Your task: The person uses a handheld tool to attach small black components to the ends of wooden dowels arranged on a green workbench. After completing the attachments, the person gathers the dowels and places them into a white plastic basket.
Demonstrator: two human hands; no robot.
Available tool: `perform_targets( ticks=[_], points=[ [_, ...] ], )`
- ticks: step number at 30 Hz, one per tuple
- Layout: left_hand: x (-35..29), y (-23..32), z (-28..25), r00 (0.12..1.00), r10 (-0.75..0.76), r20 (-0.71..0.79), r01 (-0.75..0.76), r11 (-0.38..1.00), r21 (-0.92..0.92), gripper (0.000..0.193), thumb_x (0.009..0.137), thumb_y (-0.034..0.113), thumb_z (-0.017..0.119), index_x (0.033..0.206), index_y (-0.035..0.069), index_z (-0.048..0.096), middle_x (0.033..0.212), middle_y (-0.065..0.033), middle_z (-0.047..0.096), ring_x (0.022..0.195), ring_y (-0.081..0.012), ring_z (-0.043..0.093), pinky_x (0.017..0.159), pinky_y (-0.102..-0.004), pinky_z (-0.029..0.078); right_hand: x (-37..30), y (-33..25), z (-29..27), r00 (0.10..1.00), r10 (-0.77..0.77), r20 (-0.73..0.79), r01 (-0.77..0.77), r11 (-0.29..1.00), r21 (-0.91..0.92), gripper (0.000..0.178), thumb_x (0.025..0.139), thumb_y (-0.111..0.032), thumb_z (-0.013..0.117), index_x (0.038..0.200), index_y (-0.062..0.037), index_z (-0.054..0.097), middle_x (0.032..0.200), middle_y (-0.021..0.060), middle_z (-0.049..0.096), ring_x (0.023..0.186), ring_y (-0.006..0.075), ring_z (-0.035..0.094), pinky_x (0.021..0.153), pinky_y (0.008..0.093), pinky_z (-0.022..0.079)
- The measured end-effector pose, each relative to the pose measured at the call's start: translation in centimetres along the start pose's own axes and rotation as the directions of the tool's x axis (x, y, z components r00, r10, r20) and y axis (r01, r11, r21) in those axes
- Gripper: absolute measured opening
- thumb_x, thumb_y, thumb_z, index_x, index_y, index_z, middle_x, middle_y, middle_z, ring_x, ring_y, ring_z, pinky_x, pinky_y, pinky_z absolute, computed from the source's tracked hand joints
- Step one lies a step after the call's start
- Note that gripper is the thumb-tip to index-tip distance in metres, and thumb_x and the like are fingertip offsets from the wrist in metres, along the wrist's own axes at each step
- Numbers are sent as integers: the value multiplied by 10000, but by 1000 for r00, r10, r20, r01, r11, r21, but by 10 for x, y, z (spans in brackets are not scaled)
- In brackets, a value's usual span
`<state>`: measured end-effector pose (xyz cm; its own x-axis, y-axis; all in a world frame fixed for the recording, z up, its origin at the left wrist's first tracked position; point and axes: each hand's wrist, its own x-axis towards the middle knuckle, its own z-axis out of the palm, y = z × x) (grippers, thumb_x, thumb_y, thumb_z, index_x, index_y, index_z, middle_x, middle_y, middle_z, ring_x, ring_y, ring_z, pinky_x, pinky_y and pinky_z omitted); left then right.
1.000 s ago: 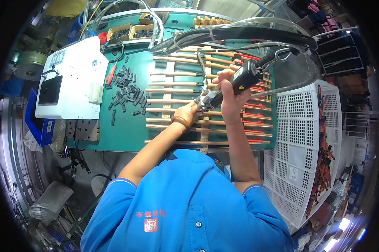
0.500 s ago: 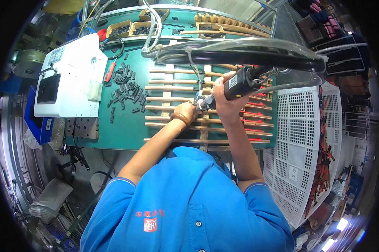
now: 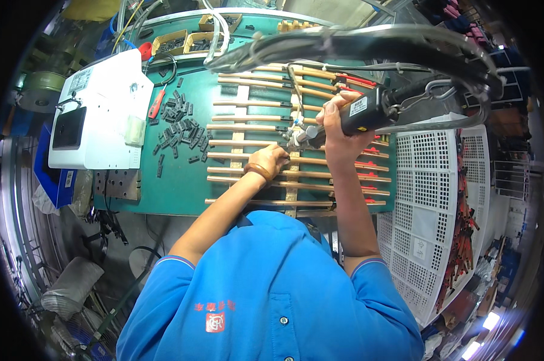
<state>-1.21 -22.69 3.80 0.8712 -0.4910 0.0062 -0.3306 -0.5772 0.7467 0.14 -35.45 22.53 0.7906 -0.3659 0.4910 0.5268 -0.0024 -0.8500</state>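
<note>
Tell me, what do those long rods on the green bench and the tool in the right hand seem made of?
Rods: likely wood, by their pale tan matte look, some with red tips. Tool in the right hand: probably black plastic casing, faintly glossy, with a metal-looking silver nose.

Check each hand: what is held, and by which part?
The right hand grips a black power screwdriver around its barrel. The left hand rests on the wooden rods beside the tip; whether it pinches anything cannot be told.

Bright even overhead light, sharp centre, fisheye-bent edges, black rim
</note>
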Motion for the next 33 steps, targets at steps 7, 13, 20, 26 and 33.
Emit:
perform_targets(
  ticks=[7, 13, 20, 26, 33],
  points=[
    [-2, 9, -6, 996, -80, 26, 78, 994, 73, 197, 773, 281, 699, 934, 170, 672, 922, -88, 613, 850, -329, 610, 730, -422, 495, -13, -8, 2, 999, 10, -36, -12, 999, -35, 293, 824, 128, 527, 1081, -6, 482, 793, 59, 545, 629, 114, 537, 576, 251, 494],
    [0, 6, -2, 998, -68, 15, 67, 997, 40, 193, 771, 269, 701, 935, 170, 672, 934, -80, 602, 851, -326, 602, 723, -422, 490, -12, -8, 0, 996, 32, -86, -36, 998, -49, 286, 823, 132, 527, 1070, -3, 480, 809, 64, 538, 645, 109, 539, 575, 243, 503],
    [1, 8, -4, 997, -78, 8, 78, 997, 30, 153, 767, 236, 701, 888, 142, 686, 885, -81, 588, 828, -318, 599, 711, -409, 488, -16, -4, -6, 993, 54, -109, -54, 999, 1, 346, 788, 143, 588, 1082, -4, 480, 893, 32, 544, 765, 42, 525, 665, 183, 481],
    [1, 10, -6, 998, -69, 9, 68, 997, 23, 172, 764, 250, 701, 883, 127, 683, 905, -84, 613, 828, -324, 607, 715, -410, 492, -21, 4, -3, 994, 53, -98, -49, 998, 40, 344, 782, 150, 592, 1075, 2, 492, 906, 34, 558, 775, 48, 539, 648, 188, 488],
    [1, 11, -7, 996, -92, 22, 91, 995, 42, 218, 771, 297, 689, 896, 119, 673, 921, -99, 620, 852, -331, 608, 736, -418, 491, -27, 13, -4, 998, -5, -69, 4, 1000, -10, 334, 772, 145, 598, 1062, 13, 497, 895, 44, 557, 764, 47, 539, 630, 183, 489]
  ],
)
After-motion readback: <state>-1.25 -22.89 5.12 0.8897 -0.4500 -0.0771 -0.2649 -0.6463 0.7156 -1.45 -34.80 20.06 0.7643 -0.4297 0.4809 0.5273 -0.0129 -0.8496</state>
